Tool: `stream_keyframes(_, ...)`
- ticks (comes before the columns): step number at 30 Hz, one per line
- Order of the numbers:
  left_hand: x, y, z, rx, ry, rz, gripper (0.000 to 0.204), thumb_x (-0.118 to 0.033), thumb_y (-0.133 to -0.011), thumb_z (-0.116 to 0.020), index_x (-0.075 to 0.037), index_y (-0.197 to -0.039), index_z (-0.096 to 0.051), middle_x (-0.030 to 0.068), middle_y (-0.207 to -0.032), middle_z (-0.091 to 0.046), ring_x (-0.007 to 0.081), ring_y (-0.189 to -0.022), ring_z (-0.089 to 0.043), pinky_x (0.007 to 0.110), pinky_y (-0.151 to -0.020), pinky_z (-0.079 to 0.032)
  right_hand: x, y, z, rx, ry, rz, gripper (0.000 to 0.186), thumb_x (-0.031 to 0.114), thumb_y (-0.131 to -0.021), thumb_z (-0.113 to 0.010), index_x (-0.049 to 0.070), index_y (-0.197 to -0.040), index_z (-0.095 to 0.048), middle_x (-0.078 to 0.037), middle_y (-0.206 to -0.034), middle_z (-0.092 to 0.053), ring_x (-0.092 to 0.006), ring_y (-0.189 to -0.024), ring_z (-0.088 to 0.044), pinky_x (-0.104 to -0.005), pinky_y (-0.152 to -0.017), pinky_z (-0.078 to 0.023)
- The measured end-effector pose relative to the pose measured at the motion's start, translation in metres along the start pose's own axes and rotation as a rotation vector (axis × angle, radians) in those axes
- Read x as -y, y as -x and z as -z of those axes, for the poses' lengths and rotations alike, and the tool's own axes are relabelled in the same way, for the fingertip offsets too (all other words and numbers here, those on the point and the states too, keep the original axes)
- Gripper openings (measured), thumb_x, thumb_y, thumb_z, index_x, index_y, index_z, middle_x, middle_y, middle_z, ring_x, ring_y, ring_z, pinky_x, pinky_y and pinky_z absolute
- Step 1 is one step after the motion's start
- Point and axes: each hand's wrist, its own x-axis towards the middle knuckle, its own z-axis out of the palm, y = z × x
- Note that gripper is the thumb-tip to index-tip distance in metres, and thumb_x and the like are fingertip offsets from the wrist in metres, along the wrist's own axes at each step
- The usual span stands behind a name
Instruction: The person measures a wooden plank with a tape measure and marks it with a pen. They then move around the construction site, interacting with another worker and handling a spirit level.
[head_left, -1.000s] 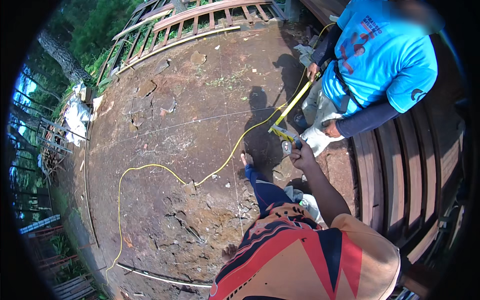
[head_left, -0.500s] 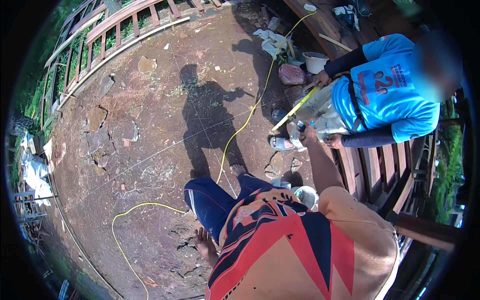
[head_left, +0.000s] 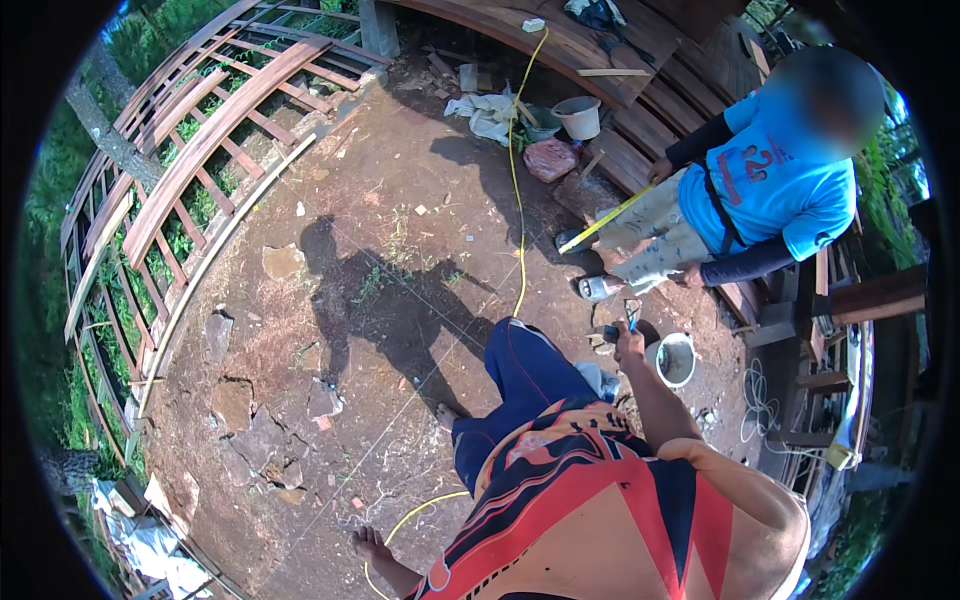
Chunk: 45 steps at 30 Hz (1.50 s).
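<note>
My right hand (head_left: 628, 346) is closed around a small tool with dark and blue parts (head_left: 632, 323); its exact kind is too small to make out. It is held out above the ground, near a white bucket (head_left: 671, 360). My left hand (head_left: 371, 546) hangs out to the side over the dirt, fingers apart and holding nothing. Facing me on the right, a person in a blue shirt (head_left: 745, 190) holds a straight yellow measuring strip (head_left: 607, 219) slanting toward the ground. That person's other hand (head_left: 690, 275) is beside their thigh.
A yellow cable (head_left: 518, 190) runs across the dirt, with thin string lines (head_left: 400, 408) crossing it. Broken slabs (head_left: 235, 402) lie at left. Wooden framing (head_left: 215, 150) borders the far left; timber planks (head_left: 640, 125), a bucket (head_left: 577, 118) and a red bag (head_left: 550, 159) are at the back right.
My right hand with the tool has drawn away from the other person's legs. My body and view have shifted, and my left hand is farther out to the side.
</note>
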Motion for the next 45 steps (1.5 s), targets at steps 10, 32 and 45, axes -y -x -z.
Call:
stream_keyframes(10, -0.143, -0.04, -0.298, 0.44, -0.127, -0.128, 0.058, -0.036, -0.104, -0.046, -0.002, -0.151, -0.037, 0.0184, -0.138, -0.056, 0.0318, -0.12, -0.057, 0.047, -0.097, -0.049, 0.079, -0.045, -0.084, -0.003, -0.425, 0.0, 0.035, 0.04, -0.086, -0.075, 0.009, -0.098, -0.065, -0.007, -0.072, -0.066, -0.0065, -0.039, -0.032, -0.0243, -0.036, -0.026)
stream_keyframes(32, -0.276, 0.026, -0.924, 0.724, -0.754, -0.177, 0.048, -0.037, -0.102, -0.056, -0.01, -0.14, -0.048, 0.013, -0.123, -0.065, 0.0279, -0.107, -0.064, 0.044, -0.086, -0.051, 0.292, -0.223, -0.488, 0.271, -0.039, -0.107, 0.042, 0.045, -0.089, -0.063, 0.007, -0.103, -0.073, -0.012, -0.084, -0.071, -0.025, -0.079, -0.068, -0.0405, -0.073, -0.052)
stream_keyframes(45, -0.409, -0.08, -1.344, 1.012, -1.719, -0.183, 0.045, -0.036, -0.099, -0.055, -0.011, -0.136, -0.052, 0.0128, -0.123, -0.065, 0.0298, -0.105, -0.066, 0.045, -0.084, -0.052, 0.211, -0.134, -0.538, -0.883, -0.825, -0.274, 0.016, 0.014, -0.095, -0.061, 0.002, -0.102, -0.068, -0.006, -0.087, -0.07, -0.0153, -0.078, -0.066, -0.0313, -0.073, -0.052)
